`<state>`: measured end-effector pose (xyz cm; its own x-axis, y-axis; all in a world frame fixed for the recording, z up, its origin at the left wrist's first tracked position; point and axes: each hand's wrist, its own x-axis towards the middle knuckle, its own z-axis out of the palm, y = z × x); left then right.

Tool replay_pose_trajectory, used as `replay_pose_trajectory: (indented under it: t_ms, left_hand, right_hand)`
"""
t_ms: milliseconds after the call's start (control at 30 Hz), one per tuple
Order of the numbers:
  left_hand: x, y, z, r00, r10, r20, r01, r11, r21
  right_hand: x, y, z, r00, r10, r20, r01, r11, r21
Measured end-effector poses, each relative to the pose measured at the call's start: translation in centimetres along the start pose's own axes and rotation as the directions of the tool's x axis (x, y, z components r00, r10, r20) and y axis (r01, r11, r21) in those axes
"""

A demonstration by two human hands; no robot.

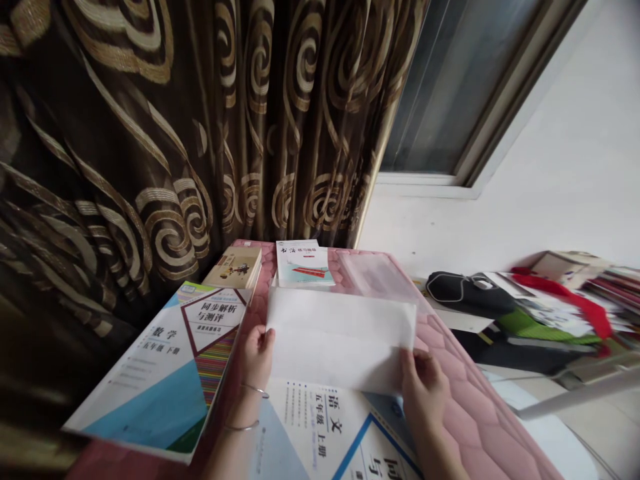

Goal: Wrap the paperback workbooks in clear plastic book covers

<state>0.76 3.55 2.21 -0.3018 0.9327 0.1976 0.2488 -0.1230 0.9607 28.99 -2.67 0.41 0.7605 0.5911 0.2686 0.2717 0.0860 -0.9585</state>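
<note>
A blank white sheet of paper [340, 337] is stretched between my two hands, above a blue and white book [320, 427] on the pink surface. My left hand [259, 357] pinches the sheet's left edge, with thin bangles round the wrist. At the right edge, my right hand [424, 383] grips the paper between thumb and curled fingers. To the left lies another workbook [165, 373] with a blue, white and striped cover. The sheet hides the upper part of the book beneath it.
Behind the sheet are a white and teal booklet [305, 265], a tan book stack [233, 268] and a clear plastic case [375, 275] on the pink padded cover [465, 407]. A patterned curtain [280, 133] hangs behind. Rightward sits a dark pouch [470, 295] among papers.
</note>
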Motion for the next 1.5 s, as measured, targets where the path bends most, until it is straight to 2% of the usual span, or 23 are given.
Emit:
replay_pose_trajectory:
  t_ms: [100, 167, 300, 467, 567, 733, 933, 1133, 1200, 1267, 1400, 1500]
  left_hand:
    - [0.0, -0.5, -0.2, 0.999, 0.028, -0.027, -0.027, 0.998, 0.053]
    - [-0.1, -0.7, -0.1, 0.996, 0.053, -0.065, -0.047, 0.994, 0.098]
    - [-0.2, -0.4, 0.4, 0.993, 0.044, -0.105, -0.032, 0.993, 0.117]
    - [-0.1, 0.6, 0.5, 0.992, 0.037, -0.119, -0.026, 0.996, 0.09]
    - [0.1, 0.6, 0.5, 0.997, 0.033, -0.069, -0.036, 0.998, -0.044]
    - [0.5, -0.5, 0.8, 0.996, -0.084, -0.027, 0.073, 0.957, -0.281]
    - [1.1, -0.3, 0.7, 0.985, -0.15, -0.085, 0.098, 0.892, -0.441]
    - [1.4, 0.4, -0.4, 0.98, -0.147, 0.136, 0.196, 0.847, -0.495]
    - [1.5, 0.5, -0.4, 0.976, -0.137, 0.171, 0.207, 0.832, -0.515]
    - [1.6, 0.7, -0.1, 0.983, -0.127, 0.129, 0.176, 0.833, -0.525]
    - [1.7, 0.8, 0.7, 0.995, -0.1, -0.029, 0.073, 0.865, -0.496]
    - [1.9, 0.6, 1.0, 0.993, -0.106, -0.049, 0.069, 0.87, -0.489]
  right_hand:
    - [0.0, 0.1, -0.3, 0.998, 0.037, 0.054, -0.042, 0.996, 0.085]
    - [0.0, 0.2, -0.4, 0.997, 0.054, 0.061, -0.059, 0.995, 0.083]
    - [0.1, 0.4, -0.2, 0.998, 0.061, -0.003, -0.061, 0.998, 0.006]
    - [0.2, 0.3, 0.4, 0.997, -0.001, -0.078, -0.003, 0.999, -0.047]
    - [0.2, 0.5, 0.4, 0.997, -0.022, -0.072, 0.02, 0.999, -0.032]
    - [-0.2, 0.8, 0.1, 0.998, -0.016, -0.053, 0.019, 0.997, 0.071]
    - [-0.5, 0.7, 0.1, 0.998, -0.029, -0.049, 0.035, 0.992, 0.12]
    - [-0.2, 2.0, 0.0, 1.0, -0.014, -0.007, 0.014, 0.989, 0.144]
    - [-0.3, 1.9, -0.1, 1.0, -0.023, 0.0, 0.023, 0.987, 0.161]
    - [-0.4, 1.5, -0.1, 1.0, -0.03, 0.004, 0.029, 0.982, 0.186]
    - [-0.5, 0.5, -0.1, 1.0, 0.013, 0.008, -0.014, 0.985, 0.175]
    - [-0.4, 0.3, 0.0, 0.998, 0.059, 0.006, -0.059, 0.985, 0.161]
